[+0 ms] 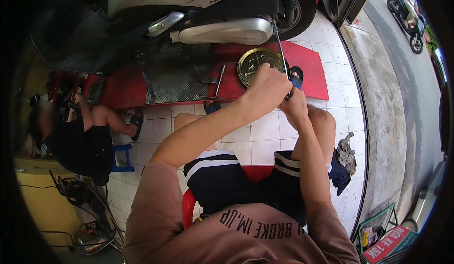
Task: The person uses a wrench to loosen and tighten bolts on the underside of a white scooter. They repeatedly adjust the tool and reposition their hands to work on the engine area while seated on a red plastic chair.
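Observation:
My left hand (267, 86) is closed in a fist around the handle end of a long, thin metal-shafted tool (281, 46). Just below it, my right hand (295, 106) is also closed at that end, where a dark piece shows between the fingers. The handle's shape is mostly hidden. The shaft runs away from me to the rear end of the silver engine cover (227, 31) on a scooter (189, 1); whether its tip sits on a bolt cannot be made out. Beyond my left hand, a round gold-coloured tray (242, 65) holds small parts too blurred to name.
The scooter stands over a red platform (307, 70) with a metal tread plate (177, 70). A socket wrench (220, 80) lies on it. At left, another person (82, 141) works near a blue stool (122, 157). A crumpled rag (346, 155) lies right of my leg.

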The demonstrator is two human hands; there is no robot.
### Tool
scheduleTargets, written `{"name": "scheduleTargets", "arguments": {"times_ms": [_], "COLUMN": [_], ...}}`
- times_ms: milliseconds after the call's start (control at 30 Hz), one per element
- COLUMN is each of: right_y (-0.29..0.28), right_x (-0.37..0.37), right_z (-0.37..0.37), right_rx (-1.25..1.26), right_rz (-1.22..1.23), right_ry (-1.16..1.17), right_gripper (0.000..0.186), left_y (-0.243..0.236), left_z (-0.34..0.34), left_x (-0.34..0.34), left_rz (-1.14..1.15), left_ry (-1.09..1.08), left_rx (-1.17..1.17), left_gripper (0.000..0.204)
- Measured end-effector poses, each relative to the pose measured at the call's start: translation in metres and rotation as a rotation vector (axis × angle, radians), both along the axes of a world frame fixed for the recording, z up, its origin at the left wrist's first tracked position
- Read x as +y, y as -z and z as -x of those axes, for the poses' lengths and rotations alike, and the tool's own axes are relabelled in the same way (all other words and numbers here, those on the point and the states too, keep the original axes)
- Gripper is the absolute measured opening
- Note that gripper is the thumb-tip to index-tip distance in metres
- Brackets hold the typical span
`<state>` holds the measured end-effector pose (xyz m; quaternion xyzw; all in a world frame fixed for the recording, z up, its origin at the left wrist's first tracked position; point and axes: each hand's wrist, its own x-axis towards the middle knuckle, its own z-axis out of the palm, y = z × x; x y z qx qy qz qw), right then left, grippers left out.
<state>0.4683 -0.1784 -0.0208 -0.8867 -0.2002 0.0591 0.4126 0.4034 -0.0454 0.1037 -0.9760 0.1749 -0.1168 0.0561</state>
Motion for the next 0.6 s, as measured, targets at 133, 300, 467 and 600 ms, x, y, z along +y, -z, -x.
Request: {"name": "scheduleTargets", "arguments": {"times_ms": [133,300,467,600], "right_y": [0.018,0.035,-0.007,-0.004], "right_x": [-0.005,0.001,0.0,-0.003], "right_z": [-0.009,-0.013,0.004,-0.006], "right_rx": [-0.141,-0.301,-0.08,-0.123], "right_rz": [0.123,0.036,0.135,0.062], "right_ry": [-0.085,-0.207,-0.152,-0.146], "right_gripper": [0.026,0.03,0.029,0.022], "left_y": [-0.006,0.031,0.049,0.04], "left_z": [0.006,0.017,0.01,0.0], "left_x": [-0.019,-0.057,-0.039,-0.028], "left_rz": [-0.183,-0.662,-0.465,-0.293], "left_ry": [0.064,-0.05,-0.105,-0.025], "left_rx": [0.142,0.015,0.135,0.113], "left_gripper": [0.004,0.008,0.01,0.01]}}
